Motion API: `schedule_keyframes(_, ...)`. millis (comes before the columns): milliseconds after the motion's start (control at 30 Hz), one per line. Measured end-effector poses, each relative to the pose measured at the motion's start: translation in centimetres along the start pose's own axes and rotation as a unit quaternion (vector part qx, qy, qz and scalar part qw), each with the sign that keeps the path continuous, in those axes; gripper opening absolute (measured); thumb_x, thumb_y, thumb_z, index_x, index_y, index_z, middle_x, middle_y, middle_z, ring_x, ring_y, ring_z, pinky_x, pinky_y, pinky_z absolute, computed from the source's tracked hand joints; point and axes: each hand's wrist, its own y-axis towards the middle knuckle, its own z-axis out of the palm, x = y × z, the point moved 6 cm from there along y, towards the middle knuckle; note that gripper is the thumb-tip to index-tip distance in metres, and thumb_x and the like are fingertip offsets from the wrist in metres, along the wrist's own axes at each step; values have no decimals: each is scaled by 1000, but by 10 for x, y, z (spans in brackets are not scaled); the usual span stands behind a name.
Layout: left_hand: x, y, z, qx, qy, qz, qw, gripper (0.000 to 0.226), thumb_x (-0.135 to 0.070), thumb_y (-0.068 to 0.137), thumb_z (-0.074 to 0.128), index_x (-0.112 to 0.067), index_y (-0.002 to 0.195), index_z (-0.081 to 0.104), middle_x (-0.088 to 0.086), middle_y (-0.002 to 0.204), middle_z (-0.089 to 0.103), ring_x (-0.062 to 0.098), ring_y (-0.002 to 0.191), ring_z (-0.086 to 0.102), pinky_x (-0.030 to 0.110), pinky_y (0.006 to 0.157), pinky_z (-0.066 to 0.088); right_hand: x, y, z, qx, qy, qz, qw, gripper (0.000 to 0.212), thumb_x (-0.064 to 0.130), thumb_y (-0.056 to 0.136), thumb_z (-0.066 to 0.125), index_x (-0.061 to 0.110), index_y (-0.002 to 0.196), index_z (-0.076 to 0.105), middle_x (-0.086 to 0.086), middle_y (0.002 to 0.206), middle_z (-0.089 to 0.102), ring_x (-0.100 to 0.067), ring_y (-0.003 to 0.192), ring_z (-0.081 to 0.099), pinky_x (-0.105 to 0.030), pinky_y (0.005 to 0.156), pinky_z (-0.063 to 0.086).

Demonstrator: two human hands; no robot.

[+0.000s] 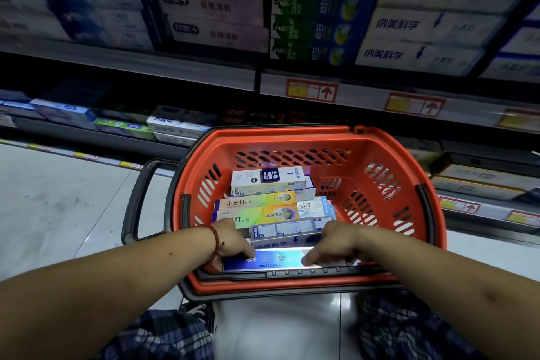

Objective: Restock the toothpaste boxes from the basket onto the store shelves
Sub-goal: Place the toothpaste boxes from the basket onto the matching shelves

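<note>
Down in the orange basket (409, 155) on the floor, 小苏打 boxes (254, 207) lie behind a shiny blue box (277, 259) at the near rim. The shelf above carries green DARLIE boxes (306, 26) and white 纳美科学 boxes (409, 23). The left hand (233, 240) and right hand (339, 238) each curl their fingers over one end of the blue box, gripping it.

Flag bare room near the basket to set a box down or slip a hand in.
Free: basket floor between the box pile and the right wall; floor tiles left of the black handle. Crowded: near rim, where left hand and right hand hold the blue box; shelf stacks packed tight.
</note>
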Motion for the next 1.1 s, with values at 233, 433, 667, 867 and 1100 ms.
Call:
schedule_keyframes(233,-4,-22,-9,-37,-182,-24,982,49,-23,74,84,-13,115,59,14,111,65,31,94,65,42,60,59,-1,-37,-36,6,80,-40,996,27,15,71,92,2,83,72,-3,57,62,-13,46,54,-25,48,47)
schedule_keyframes(433,-10,-34,-9,-100,-303,5,948,31,-12,81,77,-6,109,65,17,105,73,31,92,71,45,70,62,-6,-48,-68,-107,81,-107,985,49,25,58,98,-1,94,77,-20,97,77,-23,78,69,-46,79,61)
schedule_keyframes(667,-43,-56,-39,-142,-438,94,883,12,-22,87,71,-12,92,66,8,81,69,23,78,65,32,64,49,-15,-66,-75,-114,347,-166,916,50,7,72,90,-10,112,66,-21,96,77,-28,86,77,-38,79,63)
schedule_keyframes(867,-80,-72,-64,-119,-504,155,841,20,-36,90,68,-18,92,59,6,87,64,24,93,64,46,83,59,-20,-82,-89,-153,477,-186,845,64,21,59,92,-7,109,63,-28,107,73,-36,96,75,-47,85,60)
schedule_keyframes(1100,-115,-91,-82,-26,-487,253,836,15,-10,93,69,-10,106,62,17,106,72,29,86,75,42,65,62,-28,-90,-113,-168,647,-234,706,39,-21,82,58,-1,115,62,-23,103,70,-22,71,74,-30,63,60)
